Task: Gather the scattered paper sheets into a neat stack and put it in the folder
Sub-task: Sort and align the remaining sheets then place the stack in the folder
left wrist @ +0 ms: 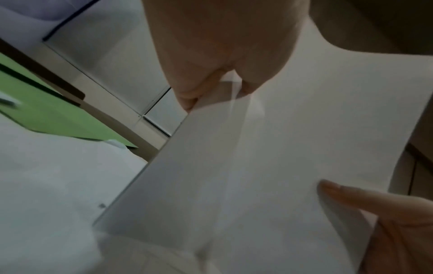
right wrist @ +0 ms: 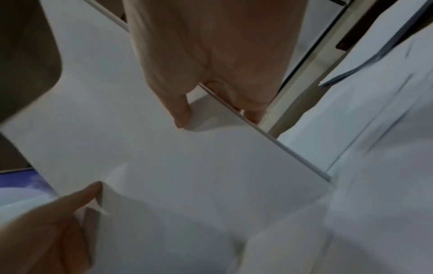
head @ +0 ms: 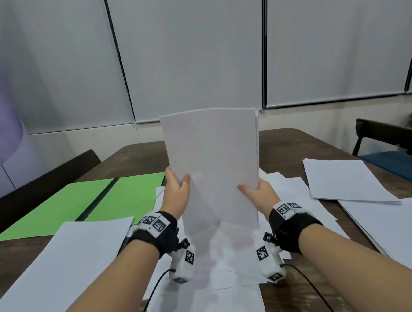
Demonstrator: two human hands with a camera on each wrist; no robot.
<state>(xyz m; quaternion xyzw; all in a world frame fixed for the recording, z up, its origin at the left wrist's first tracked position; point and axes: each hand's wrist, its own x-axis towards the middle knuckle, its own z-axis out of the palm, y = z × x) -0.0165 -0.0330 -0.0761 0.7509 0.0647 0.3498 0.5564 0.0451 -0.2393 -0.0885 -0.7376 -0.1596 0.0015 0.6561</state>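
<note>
A stack of white sheets (head: 212, 160) stands upright on its short edge over the table's middle. My left hand (head: 178, 192) grips its left edge, thumb in front, fingers behind the paper. My right hand (head: 256, 191) grips the right edge the same way. The wrist views show the stack (left wrist: 269, 148) (right wrist: 164, 157) pinched by the left hand (left wrist: 211, 79) and the right hand (right wrist: 215, 96). An open green folder (head: 86, 203) lies flat at the left. Loose sheets (head: 56, 263) lie near left, others (head: 348, 182) at the right and under the stack.
The brown table (head: 139, 155) runs to a white wall with blinds. A dark chair back (head: 43, 184) stands at the left edge, a blue-seated chair (head: 395, 164) at the right. Cables (head: 314, 292) trail from the wrist cameras over the near sheets.
</note>
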